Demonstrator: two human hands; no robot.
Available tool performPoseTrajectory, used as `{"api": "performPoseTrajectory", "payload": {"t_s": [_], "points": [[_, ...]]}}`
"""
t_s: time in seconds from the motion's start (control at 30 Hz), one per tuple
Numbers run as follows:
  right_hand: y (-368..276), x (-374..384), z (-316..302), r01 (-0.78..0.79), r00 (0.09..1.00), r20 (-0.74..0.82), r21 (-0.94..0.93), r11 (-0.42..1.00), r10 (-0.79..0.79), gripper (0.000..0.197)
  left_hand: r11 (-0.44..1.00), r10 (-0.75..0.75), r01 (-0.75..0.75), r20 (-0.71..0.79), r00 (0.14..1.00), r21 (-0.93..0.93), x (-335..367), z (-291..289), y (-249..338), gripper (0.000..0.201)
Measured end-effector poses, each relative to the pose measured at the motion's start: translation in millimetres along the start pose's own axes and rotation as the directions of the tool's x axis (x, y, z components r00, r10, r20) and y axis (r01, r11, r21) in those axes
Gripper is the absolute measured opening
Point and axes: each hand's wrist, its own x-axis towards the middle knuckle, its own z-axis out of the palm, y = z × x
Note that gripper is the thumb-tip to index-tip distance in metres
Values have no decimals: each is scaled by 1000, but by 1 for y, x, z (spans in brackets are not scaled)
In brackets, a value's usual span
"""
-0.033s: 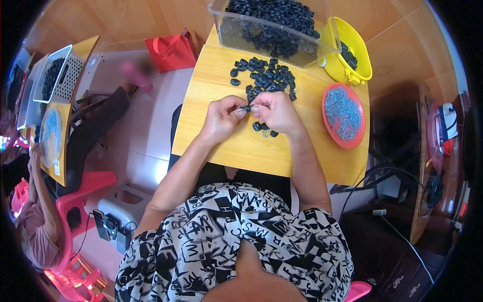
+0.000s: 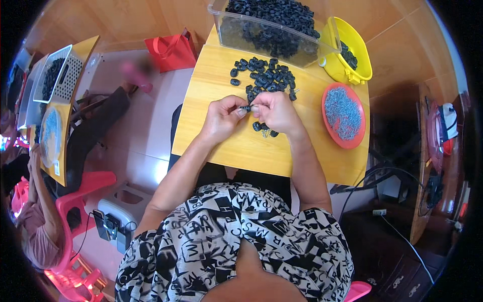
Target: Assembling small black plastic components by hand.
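Observation:
Over the yellow table (image 2: 236, 151) my left hand (image 2: 221, 117) pinches a small black plastic part (image 2: 245, 107) between thumb and fingers. My right hand (image 2: 277, 111) is closed against the part's right end; whatever its fingertips grip is too small to make out. Just beyond both hands lies a loose pile of similar black parts (image 2: 271, 78). Close to the right wrist are a few more black parts (image 2: 257, 126) and some tiny shiny metal pieces (image 2: 265, 134). To the right, a red dish (image 2: 352, 145) holds many small grey metal pieces (image 2: 343, 113).
A clear plastic bin (image 2: 302, 59) full of black parts stands at the table's far edge, beside a yellow tub (image 2: 365, 65) with more. A red bag (image 2: 173, 54) is on the floor. At left, another person's arm (image 2: 43, 201) reaches to a table with a white basket (image 2: 75, 70).

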Motion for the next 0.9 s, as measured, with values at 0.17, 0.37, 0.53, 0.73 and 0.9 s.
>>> {"api": "performPoseTrajectory", "payload": {"t_s": [0.17,0.37,0.53,0.73,0.9], "points": [[-4,-2,5,12,998,-54,-72,997,-16,4,1000,29,-30,-69,997,-6,0,3,2,5],[0,0,11,70,990,-109,-141,987,-86,5,995,86,-80,-104,991,60,-1,7,3,5],[-5,0,8,-5,995,-98,0,1000,5,9,998,58,-54,-125,990,33,2,7,1,7],[0,2,-13,-63,991,131,400,914,11,15,994,53,-61,-93,994,-90,4,6,3,6],[4,6,-9,-128,978,208,468,875,32,11,989,85,-95,-94,992,-110,0,4,5,4]]}}
